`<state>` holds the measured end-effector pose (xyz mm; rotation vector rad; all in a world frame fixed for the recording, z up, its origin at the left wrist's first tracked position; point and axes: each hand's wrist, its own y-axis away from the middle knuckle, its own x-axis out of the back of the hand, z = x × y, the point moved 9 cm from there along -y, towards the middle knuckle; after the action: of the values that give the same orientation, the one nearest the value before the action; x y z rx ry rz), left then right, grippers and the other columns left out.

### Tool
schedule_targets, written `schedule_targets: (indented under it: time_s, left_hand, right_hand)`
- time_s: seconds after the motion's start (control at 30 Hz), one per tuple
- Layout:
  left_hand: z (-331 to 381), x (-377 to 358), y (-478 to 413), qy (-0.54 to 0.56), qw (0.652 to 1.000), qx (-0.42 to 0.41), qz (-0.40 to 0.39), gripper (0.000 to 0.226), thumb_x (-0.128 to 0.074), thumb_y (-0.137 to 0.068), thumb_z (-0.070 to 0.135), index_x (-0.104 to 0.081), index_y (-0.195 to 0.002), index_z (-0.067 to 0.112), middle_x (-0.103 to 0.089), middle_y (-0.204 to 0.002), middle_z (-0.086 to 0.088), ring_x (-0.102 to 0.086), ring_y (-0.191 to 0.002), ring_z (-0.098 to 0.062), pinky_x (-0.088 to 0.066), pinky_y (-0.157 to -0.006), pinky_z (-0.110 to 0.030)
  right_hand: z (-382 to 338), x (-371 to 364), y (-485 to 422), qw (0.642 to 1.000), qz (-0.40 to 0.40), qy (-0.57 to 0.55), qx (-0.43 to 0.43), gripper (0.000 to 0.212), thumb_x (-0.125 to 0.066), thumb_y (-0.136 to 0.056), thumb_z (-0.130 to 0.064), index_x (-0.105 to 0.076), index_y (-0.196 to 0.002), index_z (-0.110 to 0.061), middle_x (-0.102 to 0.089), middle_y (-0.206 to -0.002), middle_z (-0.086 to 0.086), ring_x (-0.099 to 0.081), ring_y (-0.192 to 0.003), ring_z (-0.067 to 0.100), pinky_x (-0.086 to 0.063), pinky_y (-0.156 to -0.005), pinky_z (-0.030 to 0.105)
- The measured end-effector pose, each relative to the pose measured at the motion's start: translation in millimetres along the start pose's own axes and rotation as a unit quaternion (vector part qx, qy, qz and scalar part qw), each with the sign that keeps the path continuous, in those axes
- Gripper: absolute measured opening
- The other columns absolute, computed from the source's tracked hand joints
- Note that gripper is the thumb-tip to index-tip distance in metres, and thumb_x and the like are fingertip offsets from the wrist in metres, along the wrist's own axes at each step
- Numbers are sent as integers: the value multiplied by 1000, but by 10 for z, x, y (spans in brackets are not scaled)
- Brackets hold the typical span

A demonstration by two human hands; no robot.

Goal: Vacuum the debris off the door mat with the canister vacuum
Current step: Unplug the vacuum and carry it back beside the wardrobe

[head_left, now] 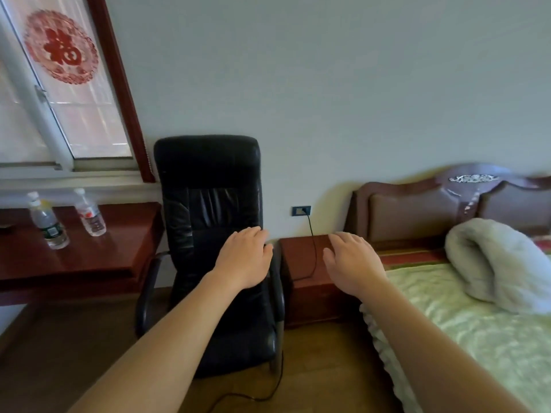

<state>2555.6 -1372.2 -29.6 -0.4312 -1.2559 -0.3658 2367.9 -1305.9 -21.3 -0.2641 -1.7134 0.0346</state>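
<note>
Right, left hand [246, 257] is out in front of the black chair [208, 180], palm down, fingers spread loose, holding nothing. Right hand [353, 263] is the same, wide and empty, in front of the nightstand [301, 293] beside the bed [462, 308]. A black cord [313, 242] drops from the wall outlet [301, 210] across the nightstand and shows again on the floor by the chair. Mat and vacuum: I cannot tell where they are from this view.
</note>
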Motion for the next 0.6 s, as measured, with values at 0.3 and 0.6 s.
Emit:
schedule_targets:
  time_s: [0.3,0.6]
  left_hand:
    - [85,-320,-1089,27,997,-67,11,24,-33,-104,29,-40,-83,20,-44,-85,7,-48,-85,-19,-42,-85,-35]
    - [302,-637,-1937,20,995,-102,-6,27,-34,-102,26,-36,-76,22,-43,-81,6,-47,-83,-21,-39,-80,-36]
  right_hand:
    - [542,-122,-517,995,25,10,-92,43,-39,-104,-33,-55,-138,-11,-55,-143,5,-45,-136,24,-32,-116,37]
    - [1094,-293,-985,990,32,-7,-140,49,-38,-105,-33,-48,-147,-12,-49,-151,3,-39,-143,22,-27,-120,38]
